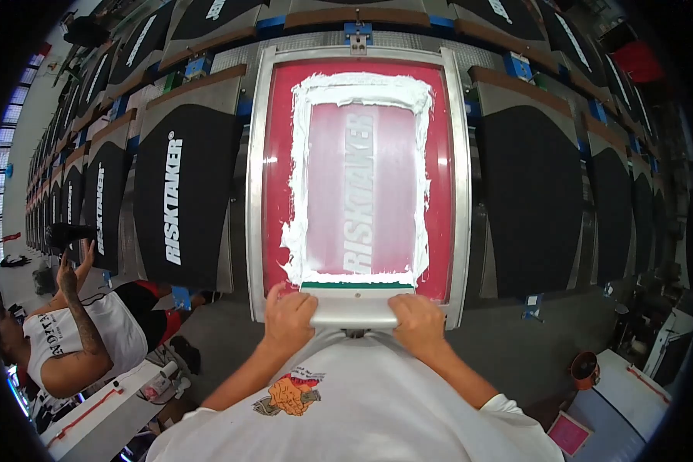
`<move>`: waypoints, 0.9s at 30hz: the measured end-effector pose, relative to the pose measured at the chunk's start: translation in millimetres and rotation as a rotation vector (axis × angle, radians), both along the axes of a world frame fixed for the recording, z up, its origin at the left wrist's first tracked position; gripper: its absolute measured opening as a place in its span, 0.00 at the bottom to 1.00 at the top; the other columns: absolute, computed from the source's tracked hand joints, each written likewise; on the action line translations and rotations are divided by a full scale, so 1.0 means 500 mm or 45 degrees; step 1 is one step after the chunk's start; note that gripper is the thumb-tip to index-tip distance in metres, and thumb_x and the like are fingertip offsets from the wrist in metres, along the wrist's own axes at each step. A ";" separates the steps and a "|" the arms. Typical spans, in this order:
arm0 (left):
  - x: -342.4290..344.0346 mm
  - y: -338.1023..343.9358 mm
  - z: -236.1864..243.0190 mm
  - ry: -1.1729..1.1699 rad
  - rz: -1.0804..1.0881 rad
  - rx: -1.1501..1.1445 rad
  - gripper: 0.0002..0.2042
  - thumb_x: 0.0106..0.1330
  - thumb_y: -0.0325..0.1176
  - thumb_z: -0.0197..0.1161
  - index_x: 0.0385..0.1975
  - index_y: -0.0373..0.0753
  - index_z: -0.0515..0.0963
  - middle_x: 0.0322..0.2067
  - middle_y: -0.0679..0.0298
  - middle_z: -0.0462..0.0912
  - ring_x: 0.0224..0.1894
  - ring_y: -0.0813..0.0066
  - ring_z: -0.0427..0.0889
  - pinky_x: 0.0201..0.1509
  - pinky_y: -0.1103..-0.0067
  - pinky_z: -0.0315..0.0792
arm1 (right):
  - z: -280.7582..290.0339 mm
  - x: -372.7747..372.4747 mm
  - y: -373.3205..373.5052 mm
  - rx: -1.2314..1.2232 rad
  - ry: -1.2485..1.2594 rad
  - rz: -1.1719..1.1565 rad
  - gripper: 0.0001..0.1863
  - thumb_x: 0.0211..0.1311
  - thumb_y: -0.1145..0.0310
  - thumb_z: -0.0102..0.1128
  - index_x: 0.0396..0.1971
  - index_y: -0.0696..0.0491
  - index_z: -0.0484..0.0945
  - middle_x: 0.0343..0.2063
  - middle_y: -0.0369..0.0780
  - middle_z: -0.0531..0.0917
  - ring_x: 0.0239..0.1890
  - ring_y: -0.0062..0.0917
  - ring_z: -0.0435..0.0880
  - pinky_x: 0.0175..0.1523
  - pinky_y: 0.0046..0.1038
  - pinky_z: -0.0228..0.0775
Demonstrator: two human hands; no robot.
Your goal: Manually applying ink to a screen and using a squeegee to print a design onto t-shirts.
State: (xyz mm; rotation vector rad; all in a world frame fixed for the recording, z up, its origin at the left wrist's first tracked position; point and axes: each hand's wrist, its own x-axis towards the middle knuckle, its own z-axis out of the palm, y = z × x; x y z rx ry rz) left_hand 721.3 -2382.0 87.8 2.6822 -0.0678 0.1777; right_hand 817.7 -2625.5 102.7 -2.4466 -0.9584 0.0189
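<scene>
Both my hands grip a squeegee (354, 310) with a pale handle and a green blade. My left hand (290, 317) is closed round its left end, and my right hand (419, 320) round its right end. The squeegee lies across the near end of a screen printing frame (458, 192), which has a metal rim and red mesh. Thick white ink (362, 94) forms a rough rectangle on the mesh, heaviest at the far end. Inside it, block lettering shows faintly through the pale middle of the screen (335, 177).
Left of the frame, a black fabric piece (189, 185) with white lettering lies on a board; more stand beyond. On the right is a plain black piece (531, 192). A person (92, 331) at the left holds up a dark device (73, 235). An orange fan (585, 369) stands lower right.
</scene>
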 end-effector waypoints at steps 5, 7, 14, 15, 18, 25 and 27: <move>0.249 0.078 -0.071 -0.284 0.036 0.112 0.13 0.37 0.21 0.60 0.26 0.41 0.78 0.25 0.60 0.81 0.30 0.65 0.80 0.50 0.62 0.63 | -0.087 0.255 0.074 -0.073 -0.259 -0.039 0.10 0.40 0.74 0.57 0.27 0.48 0.80 0.22 0.39 0.81 0.23 0.32 0.81 0.27 0.33 0.74; 0.419 0.135 -0.049 -0.201 0.064 0.234 0.12 0.39 0.23 0.60 0.27 0.42 0.78 0.25 0.59 0.81 0.29 0.62 0.80 0.48 0.63 0.63 | -0.073 0.414 0.139 -0.147 -0.216 -0.121 0.14 0.39 0.75 0.59 0.31 0.48 0.81 0.27 0.40 0.83 0.30 0.36 0.82 0.34 0.36 0.74; 0.762 0.174 0.114 0.333 0.204 0.573 0.15 0.45 0.32 0.66 0.37 0.46 0.81 0.33 0.56 0.83 0.39 0.58 0.82 0.54 0.60 0.66 | 0.058 0.734 0.252 -0.584 -0.028 -0.147 0.24 0.34 0.64 0.74 0.38 0.49 0.80 0.35 0.45 0.82 0.41 0.39 0.81 0.46 0.38 0.72; 0.776 0.158 0.119 0.377 0.182 0.749 0.16 0.45 0.35 0.68 0.37 0.47 0.81 0.34 0.56 0.83 0.40 0.58 0.82 0.54 0.60 0.67 | 0.057 0.723 0.249 -0.594 -0.033 -0.164 0.24 0.34 0.64 0.74 0.38 0.49 0.80 0.35 0.45 0.82 0.41 0.39 0.81 0.46 0.38 0.72; 0.776 0.106 0.090 0.204 -0.094 0.275 0.19 0.42 0.39 0.72 0.38 0.48 0.81 0.34 0.57 0.83 0.40 0.57 0.82 0.49 0.63 0.72 | 0.059 0.575 0.210 0.158 -0.737 -0.246 0.24 0.42 0.64 0.71 0.42 0.53 0.76 0.36 0.47 0.79 0.41 0.41 0.77 0.48 0.39 0.68; 0.871 0.220 0.146 0.130 -0.183 0.032 0.21 0.37 0.41 0.75 0.35 0.44 0.82 0.29 0.56 0.84 0.34 0.57 0.82 0.40 0.69 0.74 | 0.006 -0.010 -0.043 0.049 2.175 -0.391 0.20 0.60 0.52 0.59 0.35 0.55 0.82 0.31 0.38 0.83 0.35 0.18 0.80 0.40 0.21 0.71; 0.868 0.191 0.137 0.142 -0.156 0.141 0.22 0.38 0.41 0.75 0.38 0.48 0.81 0.34 0.58 0.83 0.39 0.59 0.81 0.43 0.67 0.74 | -0.032 -0.119 -0.016 -0.052 1.911 -0.473 0.25 0.59 0.49 0.58 0.37 0.61 0.80 0.36 0.42 0.82 0.37 0.24 0.78 0.45 0.24 0.70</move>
